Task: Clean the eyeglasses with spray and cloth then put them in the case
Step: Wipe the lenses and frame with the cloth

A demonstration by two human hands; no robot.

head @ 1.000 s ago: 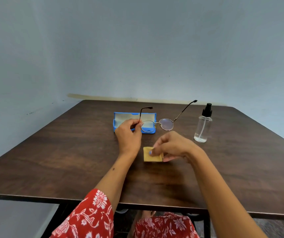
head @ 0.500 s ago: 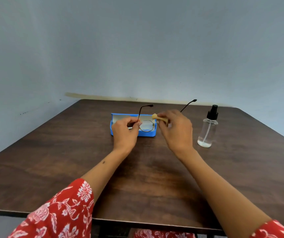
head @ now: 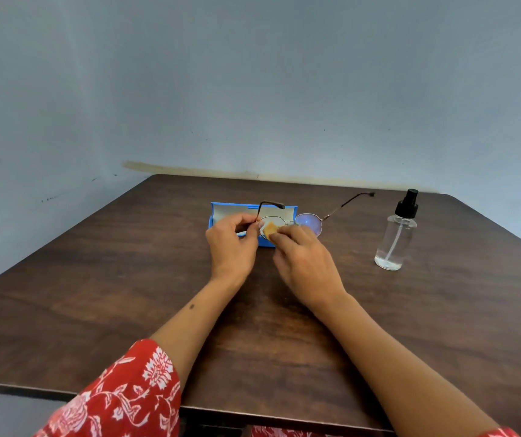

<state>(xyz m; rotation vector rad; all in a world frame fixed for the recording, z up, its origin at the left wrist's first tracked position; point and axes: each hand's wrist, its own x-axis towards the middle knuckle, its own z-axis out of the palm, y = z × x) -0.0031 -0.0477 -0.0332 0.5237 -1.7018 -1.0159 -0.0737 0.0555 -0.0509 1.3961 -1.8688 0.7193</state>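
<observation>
case behind hands, on table; spray bottle right.

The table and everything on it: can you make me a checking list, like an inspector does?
Surface: dark wooden table, bare wood around the work.
Job's things: eyeglasses held above open blue case; tan cloth on one lens; spray bottle upright, apart, to the right.
Clutter: nothing seen.
Grippers: left hand pinches the frame; right hand pinches the cloth.
Cables: nothing seen.
Surroundings: plain grey wall behind.
</observation>
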